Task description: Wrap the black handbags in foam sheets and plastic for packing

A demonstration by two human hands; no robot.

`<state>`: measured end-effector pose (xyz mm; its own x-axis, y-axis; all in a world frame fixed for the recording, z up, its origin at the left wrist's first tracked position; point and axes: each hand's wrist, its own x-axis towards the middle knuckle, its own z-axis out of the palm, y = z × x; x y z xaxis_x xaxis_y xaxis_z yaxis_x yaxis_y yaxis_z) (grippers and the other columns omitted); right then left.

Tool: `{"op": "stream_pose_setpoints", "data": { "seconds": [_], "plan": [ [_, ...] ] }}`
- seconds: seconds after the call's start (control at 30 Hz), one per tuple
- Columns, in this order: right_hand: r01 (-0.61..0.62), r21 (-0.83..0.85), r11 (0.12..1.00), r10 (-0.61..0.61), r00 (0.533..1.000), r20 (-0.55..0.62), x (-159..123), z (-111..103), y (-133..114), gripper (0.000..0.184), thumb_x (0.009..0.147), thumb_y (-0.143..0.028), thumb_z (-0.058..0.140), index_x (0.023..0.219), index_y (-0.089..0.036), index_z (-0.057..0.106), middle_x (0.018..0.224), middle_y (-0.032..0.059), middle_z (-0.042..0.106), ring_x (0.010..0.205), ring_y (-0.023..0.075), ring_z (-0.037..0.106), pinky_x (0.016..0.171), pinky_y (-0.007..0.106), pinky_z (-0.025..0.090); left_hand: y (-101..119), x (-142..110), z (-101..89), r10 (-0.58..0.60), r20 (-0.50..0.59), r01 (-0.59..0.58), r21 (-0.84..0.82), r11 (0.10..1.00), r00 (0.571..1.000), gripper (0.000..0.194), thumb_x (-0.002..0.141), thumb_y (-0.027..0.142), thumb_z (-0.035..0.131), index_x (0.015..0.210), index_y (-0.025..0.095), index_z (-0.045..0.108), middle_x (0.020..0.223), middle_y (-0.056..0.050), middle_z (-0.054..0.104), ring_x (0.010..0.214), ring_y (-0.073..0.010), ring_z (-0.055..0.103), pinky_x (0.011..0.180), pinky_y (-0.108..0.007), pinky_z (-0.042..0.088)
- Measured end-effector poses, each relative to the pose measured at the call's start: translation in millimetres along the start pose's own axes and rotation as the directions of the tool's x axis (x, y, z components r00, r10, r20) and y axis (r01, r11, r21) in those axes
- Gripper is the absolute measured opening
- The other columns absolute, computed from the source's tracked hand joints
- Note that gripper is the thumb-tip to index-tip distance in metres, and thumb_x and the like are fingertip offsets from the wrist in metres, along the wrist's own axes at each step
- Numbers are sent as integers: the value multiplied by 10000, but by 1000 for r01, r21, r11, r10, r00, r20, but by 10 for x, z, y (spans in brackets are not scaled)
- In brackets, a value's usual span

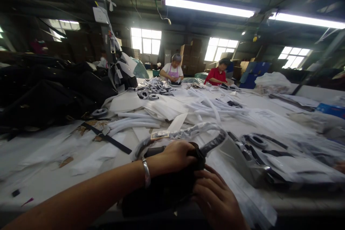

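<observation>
My left hand [175, 155], with a silver bangle [146, 172] on the wrist, is closed over the top of a black bag [159, 196] at the table's near edge. My right hand [215, 196] presses its curled fingers against the bag's right side. A bag handle wrapped in clear plastic [194, 131] arches up just beyond my hands, with a small tag [159, 134] on it.
White paper sheets and rolled strips [167, 109] cover the long table [48, 183]. Black bags [48, 93] pile up at the left. Plastic-wrapped dark parts [258, 143] lie to the right. Two people [172, 70] [217, 73] work at the far end.
</observation>
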<state>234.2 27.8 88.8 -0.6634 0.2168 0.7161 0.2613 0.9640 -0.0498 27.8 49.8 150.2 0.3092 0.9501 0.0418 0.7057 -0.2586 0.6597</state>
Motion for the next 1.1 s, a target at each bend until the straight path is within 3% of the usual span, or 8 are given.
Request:
{"op": "stream_pose_setpoints", "data": {
  "seconds": [0.23,0.53,0.7,0.9,1.1],
  "plan": [
    [19,34,999,-20,1000,11,24,-35,44,99,877,-132,662,946,-198,635,843,13,726,1020,190,684,1094,366,437,-122,99,83,-96,10,95,-225,970,995,305,710,407,763,939,207,726,881,1,757,797,-185,692,667,-234,496],
    [51,58,997,-52,999,10,9,-59,79,119,866,-132,672,967,-191,647,846,18,737,1002,188,691,1072,356,468,-162,120,201,-119,-3,112,-316,942,993,337,705,427,764,945,204,685,895,-28,753,822,-206,695,677,-252,509],
    [55,42,998,-56,998,9,15,-102,79,97,870,-134,674,950,-188,658,823,20,738,978,181,700,1089,338,460,-261,128,72,-78,31,84,-349,933,996,294,700,397,767,865,193,636,746,12,689,685,-163,638,588,-224,458],
    [56,19,998,-56,998,-14,59,-126,64,87,890,-129,640,942,-194,665,796,12,737,941,170,709,1072,323,471,-254,101,-89,34,137,19,-367,930,990,265,864,450,587,830,187,583,657,47,554,597,-123,556,566,-214,457],
    [63,49,997,-62,998,-26,66,-147,51,70,924,-132,608,935,-162,671,815,11,727,983,142,690,1148,292,369,-196,29,-151,50,165,-14,-214,977,985,267,914,389,521,770,181,608,625,48,535,570,-107,514,556,-204,401]
  ]
}}
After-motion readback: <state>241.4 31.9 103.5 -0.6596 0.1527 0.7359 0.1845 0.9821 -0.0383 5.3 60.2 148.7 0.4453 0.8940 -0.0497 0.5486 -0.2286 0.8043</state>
